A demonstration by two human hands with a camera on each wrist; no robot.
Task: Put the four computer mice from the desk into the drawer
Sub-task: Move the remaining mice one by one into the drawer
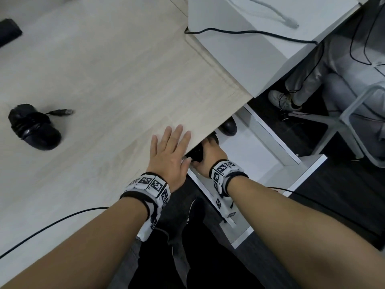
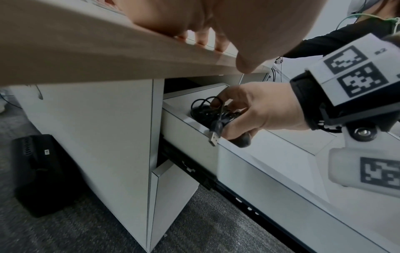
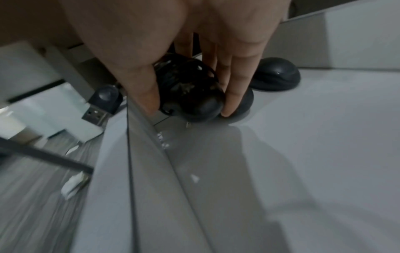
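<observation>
Mice are what we handle, and from the head view we see one wired mouse [image 1: 34,127] lying at the left of the frame on the desk [image 1: 116,84], its cable wound round the body and the USB plug sticking out to the right. Our left hand [image 1: 169,157] lies flat near the desk edge at the centre, fingers straight and together, holding nothing. Our right hand [image 1: 210,158] reaches below that edge into the open drawer [image 1: 258,155], fingers curled on a dark bundle. Another mouse [image 1: 228,127] sits further in, half hidden by the desk.

From the left wrist view, the right hand [image 2: 257,111] at centre right pinches the cable-wrapped mouse [image 2: 207,111] over the drawer's near wall [image 2: 190,135], and its USB plug [image 2: 214,139] dangles outside that wall.

From the right wrist view, thumb and fingers [image 3: 236,85] clamp the wrapped mouse [image 3: 190,90] at upper centre, low over the drawer floor [image 3: 303,137]. The other mouse [image 3: 276,75] rests just to its right; a dark shape behind the fingers may be a third, but we cannot tell.

We judge these mice light, rigid and smooth-shelled, so the loose coils could slip. Taking hold across both sides of the body, over the windings, should keep cable and shell together. The dangling plug may catch on the wall.
</observation>
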